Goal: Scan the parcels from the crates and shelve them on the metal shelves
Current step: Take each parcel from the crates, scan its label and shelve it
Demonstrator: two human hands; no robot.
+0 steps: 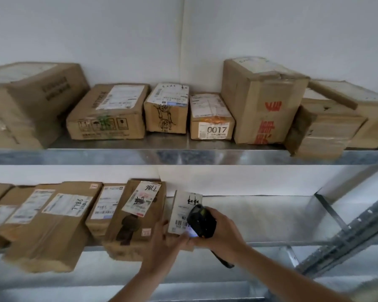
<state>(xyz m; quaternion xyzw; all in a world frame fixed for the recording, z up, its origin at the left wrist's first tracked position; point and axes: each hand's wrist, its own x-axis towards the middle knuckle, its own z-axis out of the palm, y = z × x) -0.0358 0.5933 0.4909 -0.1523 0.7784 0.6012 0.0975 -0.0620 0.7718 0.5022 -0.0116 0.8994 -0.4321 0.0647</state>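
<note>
Two metal shelves are in view against a white wall. On the lower shelf [271, 216], a small parcel [184, 211] with a white label covering its top lies at the right end of a row of cardboard boxes, just beside a taller box marked "7786" [138, 216]; bare shelf extends to its right. The right hand [222, 233] grips a black handheld scanner [201, 221], fingers wrapped round its body, with the scanner head held directly over the barcode at the near end of the small parcel's label; a pale glow shows on the label beneath it. A dark strap or cord [222, 259] hangs below the right wrist. The left hand [165, 243] is at the near left corner of the small parcel, fingers extended toward its front edge and touching it; whether the fingers curl round the edge cannot be told, as motion blur and the scanner obscure them. Further left on the lower shelf lies a long flat box marked "7786" on its label [55, 223], overhanging the shelf edge. The upper shelf [183, 156] carries a row of cardboard boxes, among them one labelled "0017" [212, 118] and a tall box with red print [264, 101] standing beside it.
</note>
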